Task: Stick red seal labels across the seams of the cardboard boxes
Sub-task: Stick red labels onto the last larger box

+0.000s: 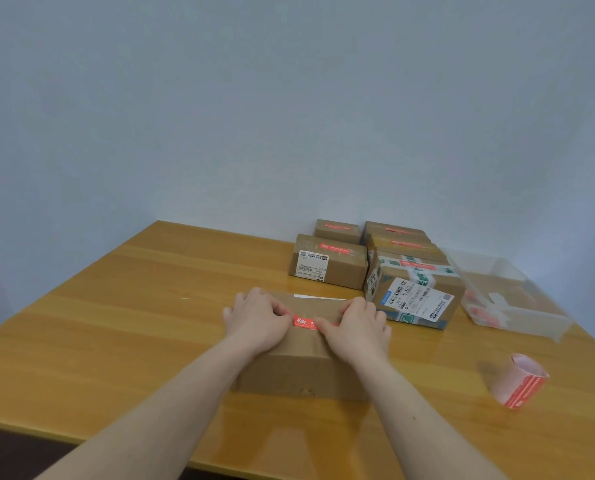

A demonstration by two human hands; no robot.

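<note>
Across a glossy wooden desk (116, 306) set against a plain pale wall, a person seen from their own head height works on a cardboard box (299, 372) lying straight ahead near the front edge. Both bare forearms reach in from the bottom.

Behind it to the right, near the wall, sits a cluster of five sealed boxes (327, 268). Each shows a red strip on its top, so these look finished. The nearest of them (414, 292) also carries green-printed tape and a white shipping label.

Farther right stands a clear plastic tub (531, 323), with some reddish and white scraps inside, too blurred to identify. At the right edge, nearer the person, a roll of red seal labels (519, 381) stands on the desk, well apart from the box.

On the front box, a red seal label (305, 322) lies on the top surface, along the taped middle. The left hand (258, 320) pinches or presses its left end with curled fingers; the right hand (356, 327) does the same at its right end.

Judging by this, the label is being smoothed down. No unsealed box is visible elsewhere, so this may be the last one.
</note>
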